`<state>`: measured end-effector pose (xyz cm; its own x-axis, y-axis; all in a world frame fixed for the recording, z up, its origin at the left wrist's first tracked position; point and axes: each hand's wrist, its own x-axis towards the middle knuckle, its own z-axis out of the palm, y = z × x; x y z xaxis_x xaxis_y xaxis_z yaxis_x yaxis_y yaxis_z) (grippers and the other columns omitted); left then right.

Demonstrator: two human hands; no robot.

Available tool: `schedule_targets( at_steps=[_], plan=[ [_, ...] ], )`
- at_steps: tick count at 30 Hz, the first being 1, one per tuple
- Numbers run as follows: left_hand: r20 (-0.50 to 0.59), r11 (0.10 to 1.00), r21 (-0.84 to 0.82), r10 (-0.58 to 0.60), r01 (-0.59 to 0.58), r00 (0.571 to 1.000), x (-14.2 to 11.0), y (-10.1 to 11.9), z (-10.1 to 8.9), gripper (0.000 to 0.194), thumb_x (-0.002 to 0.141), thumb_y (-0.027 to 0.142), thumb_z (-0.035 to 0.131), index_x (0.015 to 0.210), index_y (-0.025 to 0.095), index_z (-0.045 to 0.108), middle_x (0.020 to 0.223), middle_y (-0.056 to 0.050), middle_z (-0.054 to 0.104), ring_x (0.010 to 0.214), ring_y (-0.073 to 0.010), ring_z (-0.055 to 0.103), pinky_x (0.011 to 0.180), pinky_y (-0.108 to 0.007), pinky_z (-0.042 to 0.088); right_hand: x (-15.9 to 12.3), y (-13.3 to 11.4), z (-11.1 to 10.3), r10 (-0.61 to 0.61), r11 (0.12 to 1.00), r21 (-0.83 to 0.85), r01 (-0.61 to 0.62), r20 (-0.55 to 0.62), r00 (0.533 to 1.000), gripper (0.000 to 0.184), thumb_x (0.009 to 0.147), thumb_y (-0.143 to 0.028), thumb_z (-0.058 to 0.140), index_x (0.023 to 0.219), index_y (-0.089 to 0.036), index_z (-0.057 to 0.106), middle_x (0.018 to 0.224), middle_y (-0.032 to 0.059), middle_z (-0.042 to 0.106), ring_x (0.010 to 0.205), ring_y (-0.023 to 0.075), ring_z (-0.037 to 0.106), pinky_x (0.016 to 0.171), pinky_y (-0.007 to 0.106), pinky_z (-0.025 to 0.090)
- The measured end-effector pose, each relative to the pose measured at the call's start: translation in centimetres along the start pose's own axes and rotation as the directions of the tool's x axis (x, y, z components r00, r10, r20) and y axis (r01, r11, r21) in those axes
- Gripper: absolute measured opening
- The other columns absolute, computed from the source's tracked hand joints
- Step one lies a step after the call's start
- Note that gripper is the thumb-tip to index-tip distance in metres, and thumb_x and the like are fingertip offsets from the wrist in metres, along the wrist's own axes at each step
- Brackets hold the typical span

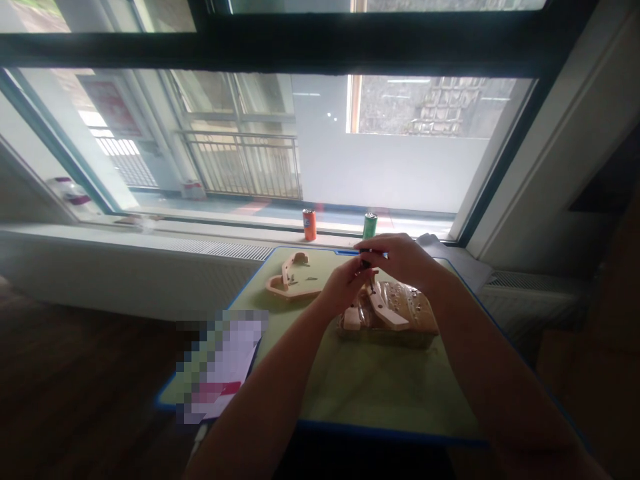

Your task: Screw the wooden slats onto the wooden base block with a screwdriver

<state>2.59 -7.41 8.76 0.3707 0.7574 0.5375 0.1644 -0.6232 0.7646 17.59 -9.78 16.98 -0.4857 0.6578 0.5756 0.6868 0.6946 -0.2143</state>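
Above the wooden part (pixel 387 308), our left hand (pixel 343 283) and right hand (pixel 400 259) pinch a small dark tool (pixel 370 257); orange can (pixel 309 225) stands beyond.

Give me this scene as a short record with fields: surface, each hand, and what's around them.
surface: green table with blue edge, by a window
left hand: fingers pinched at a small dark tool, what it grips unclear
right hand: holds the small dark tool from above
under the hands: wooden parts in clear wrap
left of them: wooden frame piece
windowsill: orange can, green can
near left corner: paper sheet, blurred
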Motion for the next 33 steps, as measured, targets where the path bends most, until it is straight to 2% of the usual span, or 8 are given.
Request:
schedule_targets(
  at_steps=[5,10,13,15,19,23,28,33],
  plan=[
    [-0.244,0.980,0.183,-0.027,0.073,0.969,-0.3,0.4,-0.1,0.025,0.071,0.038,0.064,0.081,0.016,0.061,0.068,0.000,0.057,0.060,-0.0102,0.049,0.056,-0.022,0.040,0.5,-0.4,0.3,-0.030,0.994,-0.103,0.033,0.026,0.999,0.023,0.082,-0.036,0.056,0.079,-0.019,0.070,0.069,0.0016,0.064,0.063,0.0118,0.054,0.059,0.024,0.036],
    [-0.125,0.998,0.066,0.025,-0.017,0.992,-0.2,0.2,-0.6,0.018,0.078,0.032,0.056,0.086,0.016,0.061,0.075,-0.002,0.060,0.067,-0.0118,0.052,0.060,-0.023,0.041,0.1,0.0,0.4,-0.052,0.991,-0.123,0.047,-0.034,0.998,0.024,0.082,-0.035,0.055,0.093,-0.018,0.070,0.082,0.0050,0.067,0.073,0.0147,0.058,0.065,0.025,0.039],
    [-0.034,0.993,-0.115,0.015,-0.019,0.999,0.1,0.1,-0.5,0.022,0.080,0.031,0.054,0.094,0.016,0.060,0.081,-0.004,0.062,0.069,-0.0115,0.054,0.061,-0.022,0.043,-0.1,0.6,0.4,-0.056,0.996,-0.071,0.053,-0.046,0.997,0.028,0.084,-0.029,0.054,0.107,-0.019,0.066,0.092,0.0059,0.067,0.078,0.0152,0.059,0.068,0.025,0.041],
    [-0.049,0.987,-0.159,-0.022,0.014,0.999,0.1,-0.1,-0.3,0.027,0.076,0.034,0.059,0.096,0.015,0.059,0.081,-0.004,0.062,0.067,-0.0112,0.054,0.060,-0.022,0.043,-0.1,0.7,0.4,-0.053,0.998,-0.030,0.052,-0.026,0.998,0.027,0.085,-0.027,0.052,0.108,-0.021,0.065,0.092,0.0050,0.067,0.077,0.0139,0.058,0.067,0.025,0.041],
    [-0.179,0.995,-0.059,-0.086,0.076,0.980,-0.1,-0.3,-0.1,0.028,0.070,0.037,0.065,0.088,0.015,0.060,0.074,-0.002,0.061,0.063,-0.0107,0.053,0.057,-0.022,0.042,0.3,0.4,0.7,-0.051,0.997,-0.059,0.050,-0.019,0.999,0.022,0.084,-0.031,0.054,0.096,-0.020,0.069,0.085,0.0045,0.066,0.074,0.0134,0.058,0.066,0.024,0.041],
    [-0.086,0.999,-0.044,-0.009,0.005,0.996,0.0,-0.6,-0.2,0.023,0.079,0.035,0.056,0.091,0.016,0.060,0.071,-0.001,0.059,0.061,-0.0099,0.050,0.057,-0.022,0.041,0.3,0.3,1.0,-0.056,0.981,-0.188,0.045,-0.052,0.997,0.024,0.082,-0.036,0.056,0.089,-0.017,0.070,0.080,0.0058,0.065,0.074,0.0155,0.056,0.067,0.026,0.041],
    [-0.008,0.988,-0.153,0.007,-0.008,1.000,0.4,-0.9,-0.4,0.024,0.078,0.035,0.056,0.090,0.014,0.060,0.073,-0.002,0.060,0.060,-0.0087,0.049,0.056,-0.021,0.040,0.1,0.5,1.3,-0.043,0.990,-0.134,0.037,-0.047,0.998,0.029,0.085,-0.028,0.052,0.110,-0.019,0.064,0.091,0.0060,0.066,0.078,0.0149,0.058,0.068,0.025,0.041],
    [-0.171,0.990,0.133,-0.019,0.042,0.985,0.0,-0.7,-0.3,0.029,0.066,0.041,0.068,0.079,0.016,0.063,0.062,0.002,0.057,0.056,-0.0088,0.047,0.055,-0.022,0.038,0.3,-0.2,1.4,-0.039,0.989,-0.142,0.034,-0.034,0.999,0.024,0.083,-0.035,0.055,0.093,-0.020,0.070,0.079,0.0030,0.067,0.070,0.0140,0.057,0.065,0.025,0.040]
  ],
)
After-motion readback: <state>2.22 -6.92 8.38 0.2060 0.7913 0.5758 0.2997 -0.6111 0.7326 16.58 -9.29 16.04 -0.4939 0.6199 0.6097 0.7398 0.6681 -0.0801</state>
